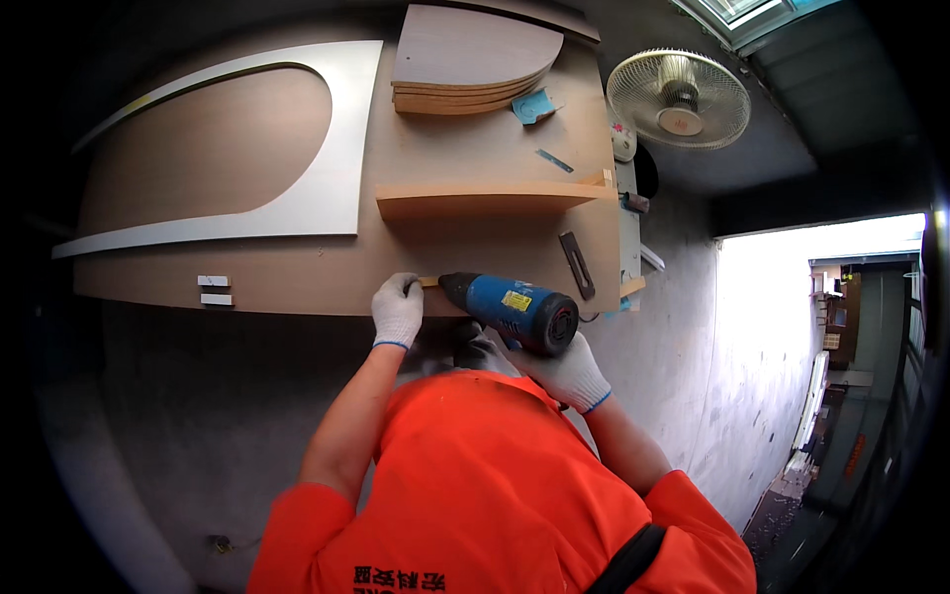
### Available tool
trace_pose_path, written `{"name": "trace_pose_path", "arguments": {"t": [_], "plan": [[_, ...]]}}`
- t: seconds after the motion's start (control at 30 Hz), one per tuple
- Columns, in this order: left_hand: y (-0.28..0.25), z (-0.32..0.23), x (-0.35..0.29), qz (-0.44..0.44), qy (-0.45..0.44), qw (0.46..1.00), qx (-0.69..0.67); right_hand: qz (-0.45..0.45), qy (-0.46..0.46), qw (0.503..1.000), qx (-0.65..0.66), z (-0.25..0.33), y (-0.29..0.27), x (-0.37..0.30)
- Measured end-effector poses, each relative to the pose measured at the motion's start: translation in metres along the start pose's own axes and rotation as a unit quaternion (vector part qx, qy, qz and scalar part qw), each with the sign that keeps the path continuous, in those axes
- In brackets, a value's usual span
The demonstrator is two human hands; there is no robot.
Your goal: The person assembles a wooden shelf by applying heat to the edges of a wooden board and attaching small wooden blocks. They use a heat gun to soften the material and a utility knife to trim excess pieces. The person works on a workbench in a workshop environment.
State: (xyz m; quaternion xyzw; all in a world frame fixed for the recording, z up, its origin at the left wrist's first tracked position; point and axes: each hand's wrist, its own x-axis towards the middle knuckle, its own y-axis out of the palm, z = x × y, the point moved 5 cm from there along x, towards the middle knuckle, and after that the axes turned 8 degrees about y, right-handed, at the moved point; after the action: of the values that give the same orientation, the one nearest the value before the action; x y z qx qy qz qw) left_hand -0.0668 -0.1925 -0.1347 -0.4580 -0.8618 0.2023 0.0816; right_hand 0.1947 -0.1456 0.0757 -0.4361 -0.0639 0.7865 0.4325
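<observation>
Head view: left hand (397, 313) closed, pinching a thin strip (429, 282); right hand (572, 374) wrapped round the blue tool (510, 305), grip mostly hidden from me. Strip sits right at the tool's nose, by the desk's (297, 280) near edge. My worry: a loose pinch or nose-heavy tilt could drive the nose into the left hand. Desk brown, carrying white panel (341, 178), stacked boards (475, 45). Grey floor (252, 396); fan (680, 99) beyond, far right.
</observation>
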Motion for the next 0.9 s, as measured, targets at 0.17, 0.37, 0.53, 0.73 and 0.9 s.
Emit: {"name": "trace_pose_path", "arguments": {"t": [0.17, 0.37, 0.53, 0.73, 0.9], "plan": [[-0.006, -0.024, -0.001, -0.003, -0.065, 0.998, -0.014, -0.022, 0.011, 0.999, 0.032, -0.002, -0.002, 0.0], [0.003, 0.0, -0.003, -0.017, 0.067, 0.996, 0.056, -0.027, 0.029, 0.999, 0.038, 0.002, 0.004, -0.005], [0.004, 0.001, -0.001, -0.009, 0.035, 0.998, 0.046, -0.02, 0.005, 1.0, -0.006, -0.007, 0.009, -0.002], [0.005, -0.001, -0.001, -0.007, 0.017, 0.999, 0.026, -0.021, -0.024, 0.999, -0.032, -0.008, 0.012, 0.001], [0.003, -0.001, -0.001, 0.002, 0.029, 0.999, 0.04, -0.033, -0.05, 0.997, -0.039, -0.005, 0.011, 0.004]]}}
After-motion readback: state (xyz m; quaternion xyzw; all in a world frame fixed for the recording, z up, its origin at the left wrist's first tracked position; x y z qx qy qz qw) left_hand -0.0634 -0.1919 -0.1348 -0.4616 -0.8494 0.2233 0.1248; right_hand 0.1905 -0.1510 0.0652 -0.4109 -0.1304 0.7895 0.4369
